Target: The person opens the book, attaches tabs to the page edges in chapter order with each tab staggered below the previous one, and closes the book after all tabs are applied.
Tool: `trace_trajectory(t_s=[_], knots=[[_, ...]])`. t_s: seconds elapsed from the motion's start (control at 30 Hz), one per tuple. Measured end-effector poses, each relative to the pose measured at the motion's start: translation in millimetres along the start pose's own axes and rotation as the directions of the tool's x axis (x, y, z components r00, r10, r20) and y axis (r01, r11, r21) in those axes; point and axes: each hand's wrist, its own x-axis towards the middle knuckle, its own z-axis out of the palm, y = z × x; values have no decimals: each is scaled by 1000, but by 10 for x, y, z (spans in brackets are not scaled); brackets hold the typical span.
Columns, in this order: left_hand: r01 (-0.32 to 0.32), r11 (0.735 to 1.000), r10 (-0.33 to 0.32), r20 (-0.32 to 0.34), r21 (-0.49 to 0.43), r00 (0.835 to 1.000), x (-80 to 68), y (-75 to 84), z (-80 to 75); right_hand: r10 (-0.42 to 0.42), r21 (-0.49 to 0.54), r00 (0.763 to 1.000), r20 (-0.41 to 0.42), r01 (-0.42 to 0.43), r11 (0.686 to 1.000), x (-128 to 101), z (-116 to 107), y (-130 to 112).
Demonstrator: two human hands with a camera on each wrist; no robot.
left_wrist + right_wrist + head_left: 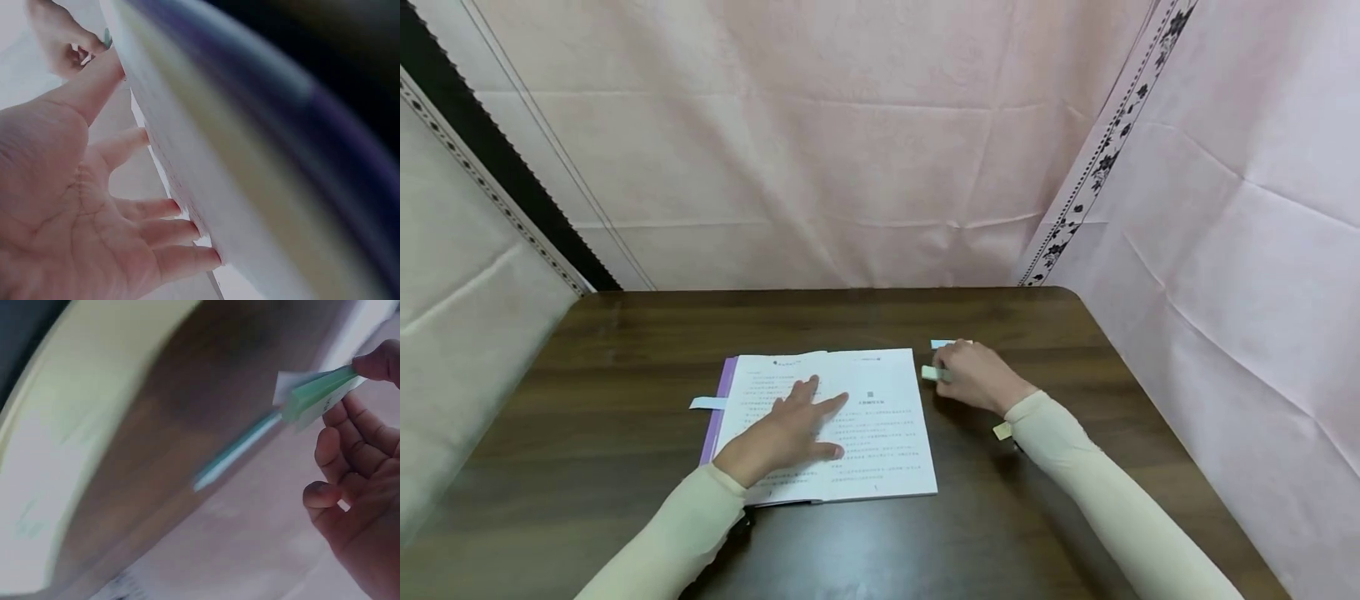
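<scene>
An open book (865, 392) with a purple cover lies on the dark wooden table (625, 358). My left hand (793, 429) rests flat on its left page, fingers spread; in the left wrist view the straight fingers (169, 219) press against the white page (187, 169). Just right of the book, my right hand (973, 375) pinches a small pale green pad of sticky tabs (932, 373). The right wrist view shows that green pad (315, 394) held between thumb and fingertips above the table. A light blue strip (942, 343) lies just beyond the right hand.
A pale blue tab (707, 403) sticks out from the book's left edge. A small yellowish tab (1002, 431) lies by my right wrist. Pink cloth walls (850, 167) enclose the table at the back and both sides.
</scene>
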Motion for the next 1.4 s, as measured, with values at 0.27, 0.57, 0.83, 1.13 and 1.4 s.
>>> trace_trajectory(t_s=[0.27,0.57,0.83,1.13,1.4], knots=[[17,1000,-17,7,-13,1000,-37,-40,-18,-167,-8,985,37,167,986,-3,6,-955],[23,997,-23,-2,72,1000,1,78,21,-131,-23,986,106,134,991,-28,151,-1266],[87,992,-78,-94,95,993,47,171,66,-120,-227,993,16,120,966,-112,120,-1276],[75,994,-66,-105,85,992,78,196,74,-161,-439,985,-55,120,890,-237,115,-1328],[62,994,-55,-77,93,996,95,191,66,44,275,997,67,-61,960,-77,118,-1277]])
